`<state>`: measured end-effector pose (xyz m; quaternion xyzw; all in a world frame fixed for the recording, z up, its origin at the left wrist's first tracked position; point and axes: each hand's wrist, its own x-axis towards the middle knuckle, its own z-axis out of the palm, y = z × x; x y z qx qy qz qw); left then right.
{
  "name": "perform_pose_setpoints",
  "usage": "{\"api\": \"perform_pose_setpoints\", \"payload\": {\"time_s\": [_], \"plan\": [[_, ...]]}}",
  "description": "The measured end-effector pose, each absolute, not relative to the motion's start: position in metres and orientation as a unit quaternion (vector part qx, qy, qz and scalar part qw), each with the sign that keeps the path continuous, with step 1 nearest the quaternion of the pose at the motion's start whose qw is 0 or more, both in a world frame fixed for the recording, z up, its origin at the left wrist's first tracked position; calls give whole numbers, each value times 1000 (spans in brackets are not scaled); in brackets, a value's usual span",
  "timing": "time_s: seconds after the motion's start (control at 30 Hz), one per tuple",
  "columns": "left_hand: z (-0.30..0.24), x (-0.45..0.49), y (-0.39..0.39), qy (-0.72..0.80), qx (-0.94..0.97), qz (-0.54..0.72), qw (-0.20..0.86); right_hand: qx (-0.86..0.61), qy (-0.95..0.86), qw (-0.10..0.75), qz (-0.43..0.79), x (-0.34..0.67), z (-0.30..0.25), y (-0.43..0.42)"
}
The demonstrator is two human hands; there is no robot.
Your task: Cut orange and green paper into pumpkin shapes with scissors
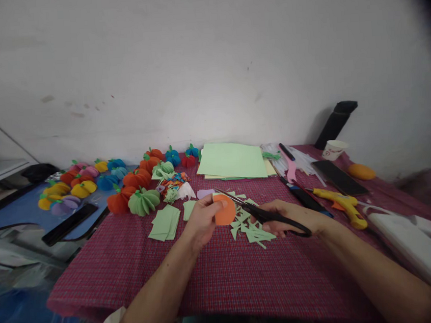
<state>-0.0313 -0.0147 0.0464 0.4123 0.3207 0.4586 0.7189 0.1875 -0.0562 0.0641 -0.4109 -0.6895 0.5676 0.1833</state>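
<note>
Pinched in my left hand (203,216) is a piece of orange paper (225,214), rounded along its right side. My right hand (278,216) grips a pair of black-handled scissors (261,212). Their blades point left and lie at the paper's upper edge; whether they touch it I cannot tell. Under and beside the scissors lie pale green paper scraps (255,232). Stacked green paper squares (165,223) rest left of my left hand, and a purple paper piece (204,193) shows just behind it.
Paper pumpkins (137,178) in several colours stand at the left, some on a blue table (15,210). Green sheets (233,160) lie at the back. A yellow glue gun (342,204), a phone (339,177), a paper cup (334,149) and a cutter (306,197) are at the right.
</note>
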Motion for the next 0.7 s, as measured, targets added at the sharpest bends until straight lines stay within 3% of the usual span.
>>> {"api": "perform_pose_setpoints", "payload": {"time_s": [0.7], "plan": [[41,-33,-13,320,463,395,726,-406,-702,139,569,207,54,-54]]}}
